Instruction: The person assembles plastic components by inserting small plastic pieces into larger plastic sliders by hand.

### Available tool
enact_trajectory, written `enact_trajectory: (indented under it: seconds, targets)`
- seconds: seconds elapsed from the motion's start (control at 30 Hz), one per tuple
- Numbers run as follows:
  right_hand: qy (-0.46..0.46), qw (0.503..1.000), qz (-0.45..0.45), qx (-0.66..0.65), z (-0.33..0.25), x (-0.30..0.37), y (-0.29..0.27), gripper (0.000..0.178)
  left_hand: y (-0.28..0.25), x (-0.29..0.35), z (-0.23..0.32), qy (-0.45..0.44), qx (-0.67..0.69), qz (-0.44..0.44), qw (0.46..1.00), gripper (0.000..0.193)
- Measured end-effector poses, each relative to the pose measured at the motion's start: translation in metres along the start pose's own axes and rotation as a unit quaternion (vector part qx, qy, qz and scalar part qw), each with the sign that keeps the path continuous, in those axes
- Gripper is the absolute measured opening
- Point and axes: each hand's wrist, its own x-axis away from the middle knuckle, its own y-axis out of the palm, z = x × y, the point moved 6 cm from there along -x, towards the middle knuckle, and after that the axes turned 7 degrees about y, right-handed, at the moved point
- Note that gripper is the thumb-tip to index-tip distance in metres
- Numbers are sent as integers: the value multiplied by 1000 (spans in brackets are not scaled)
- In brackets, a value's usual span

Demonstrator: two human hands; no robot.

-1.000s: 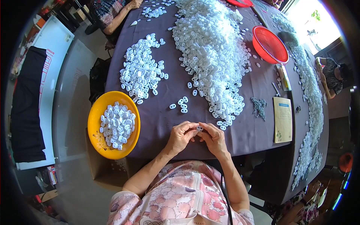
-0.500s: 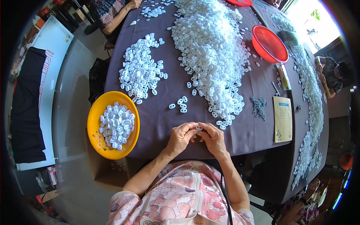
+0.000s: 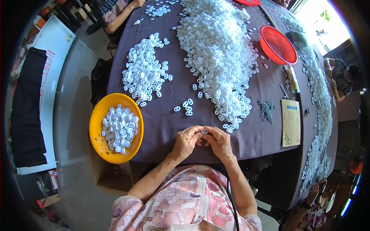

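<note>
My left hand (image 3: 185,141) and my right hand (image 3: 219,142) meet at the table's near edge. Their fingertips pinch one small white oval plastic piece with two holes (image 3: 204,131) between them. Just beyond my hands lie several loose white pieces (image 3: 188,108) like it. A long heap of these pieces (image 3: 216,54) runs away from me down the middle of the table, and its near tip ends close to my right hand. To the left spreads a smaller heap (image 3: 142,73). A yellow bowl (image 3: 101,148) at the left table edge holds many more of them.
On the right are a red basket (image 3: 276,50), a grey-green thread tangle (image 3: 266,111) and a tan booklet (image 3: 291,129). Another table beyond bears more white pieces (image 3: 318,100). A cardboard box (image 3: 106,175) stands below the bowl. Other people's arms show at far left (image 3: 122,20) and far right (image 3: 335,82).
My hands and the pinched piece have hardly moved. At the lower right, another person's hand has shifted up toward the far table's edge.
</note>
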Motion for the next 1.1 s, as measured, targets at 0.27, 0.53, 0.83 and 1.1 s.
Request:
enact_trajectory:
  seconds: [0.27, 0.53, 0.83, 1.1]
  targets:
    - [-13, 999, 10, 33, -4, 0, 2, 28, 0, 0, -2, -12, -3, 1, 1000, 15]
    - [-30, 998, 15, 46, -3, 0, 3, 28, 0, -2, -3, -23, 14, 1, 1000, 14]
    - [-29, 999, 19, 35, -9, 1, 3, 31, 0, -4, -12, -47, 72, 27, 996, 13]
    - [-50, 996, 23, 64, -12, 3, 4, 31, -2, -5, -10, -86, 104, 29, 990, 10]
